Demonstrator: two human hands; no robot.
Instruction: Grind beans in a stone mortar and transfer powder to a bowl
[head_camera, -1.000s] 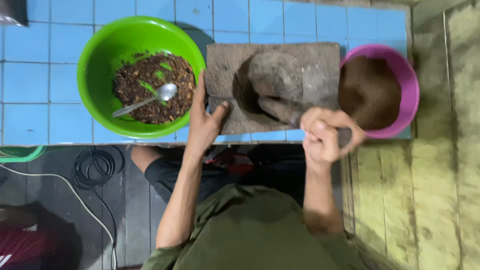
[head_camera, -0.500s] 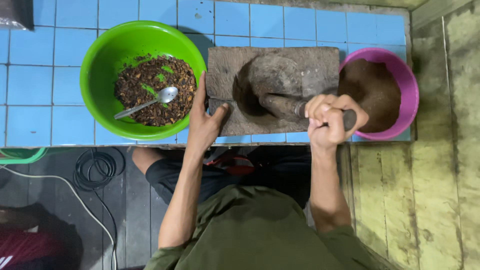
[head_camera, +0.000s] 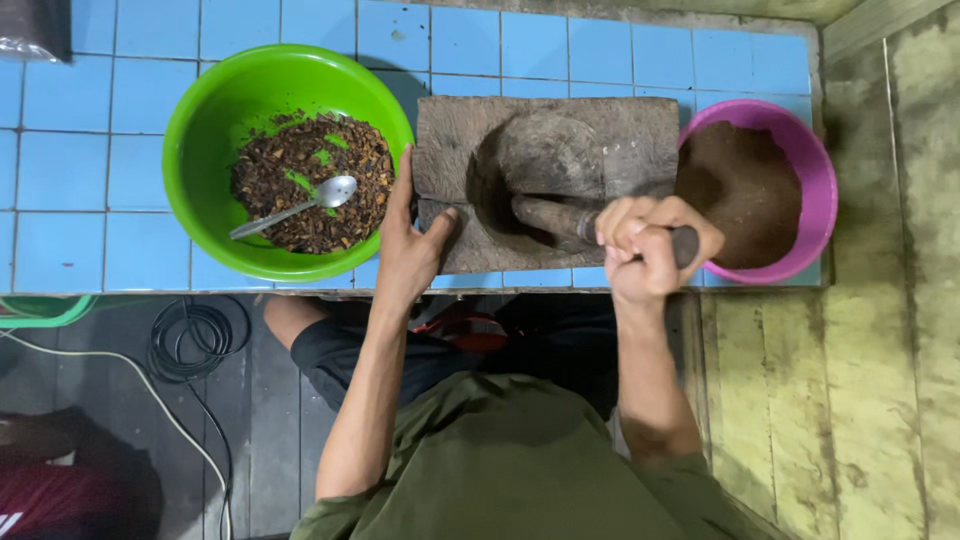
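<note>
Two hands worked at a blue-tiled bench, seen from directly above. A rectangular stone mortar sat at the bench's near edge, its front side flush with the tile lip. On its left, a green bowl of coarse brown pieces with a metal spoon lying in it stood just beside the stone, almost touching. On its right, a pink bowl of fine brown powder pressed against the stone and reached close to the bench's right end, where a worn yellowish wall rose, leaving little room on that side. Bare tiles lay open behind the bowls and to the far left. The left hand lay flat and spread on the mortar's near left corner, thumb over the stone's rim, forearm running straight back to the body. The right hand was wrapped tight in a fist around a dark pestle, which lay slanted with its tip down in the mortar's hollow, wrist bent above the bench edge. Below the bench, a coiled black cable lay on a dark floor.
</note>
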